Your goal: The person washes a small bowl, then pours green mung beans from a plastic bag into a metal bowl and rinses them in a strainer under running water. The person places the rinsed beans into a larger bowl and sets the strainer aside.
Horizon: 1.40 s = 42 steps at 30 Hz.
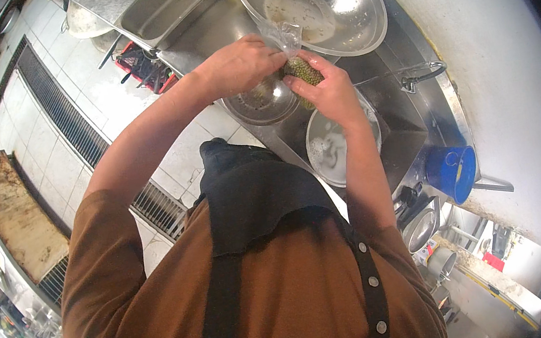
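Observation:
A clear plastic bag of small green beans, which look like mung beans, is held between my two hands above the sink counter. My left hand pinches the bag near its gathered, see-through neck. Wrapped round its bean-filled side is my right hand, the thumb pressed against it. Just beyond the bag stands a large steel bowl with small brown bits on its wet bottom. Below my hands sits a smaller steel bowl, partly hidden by them. A round container of foamy, cloudy water is under my right forearm.
A faucet reaches over the sink from the right. A blue bucket stands at the sink's right end. At the back left lies a rectangular steel pan. A red crate of utensils is left of the counter, over the tiled floor.

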{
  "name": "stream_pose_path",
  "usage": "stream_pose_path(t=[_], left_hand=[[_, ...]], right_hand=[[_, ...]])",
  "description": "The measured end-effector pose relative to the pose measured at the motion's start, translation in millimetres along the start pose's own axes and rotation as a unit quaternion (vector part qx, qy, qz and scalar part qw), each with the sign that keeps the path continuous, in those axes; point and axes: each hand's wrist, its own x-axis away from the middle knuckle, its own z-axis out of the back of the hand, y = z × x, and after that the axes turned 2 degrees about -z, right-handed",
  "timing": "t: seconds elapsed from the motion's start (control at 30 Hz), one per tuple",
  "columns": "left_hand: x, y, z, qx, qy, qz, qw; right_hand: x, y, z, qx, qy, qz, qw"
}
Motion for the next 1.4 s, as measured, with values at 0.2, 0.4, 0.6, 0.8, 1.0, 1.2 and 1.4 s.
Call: stream_pose_path(t=[0.2,0.4,0.6,0.8,1.0,1.2,1.4], left_hand=[[-1.4,3.5,-3.7,0.097,0.133,0.019,0.986],[-0.5,13.6,-4.2,0.169,0.172,0.07,0.968],[1.1,15.9,1.2,0.208,0.165,0.08,0.961],[10.4,8.8,-3.2,0.234,0.12,0.107,0.959],[12.7,10.0,-1.0,0.257,0.109,0.141,0.95],[8.8,11.9,-4.4,0.221,0.173,0.175,0.944],[8.2,7.9,-7.2,0.232,0.201,0.147,0.94]], right_hand=[[-0.7,16.3,0.0,-0.098,0.01,-0.028,0.995],[1.9,28.0,7.2,-0.306,-0.065,-0.087,0.946],[4.6,26.2,3.3,-0.158,-0.003,-0.064,0.985],[2.0,10.2,0.9,-0.052,0.012,-0.041,0.998],[-0.6,1.0,-2.9,0.016,0.014,-0.011,1.0],[-2.6,-0.8,-6.4,0.022,0.02,-0.017,0.999],[-3.2,-0.5,-6.7,0.016,0.043,0.014,0.999]])
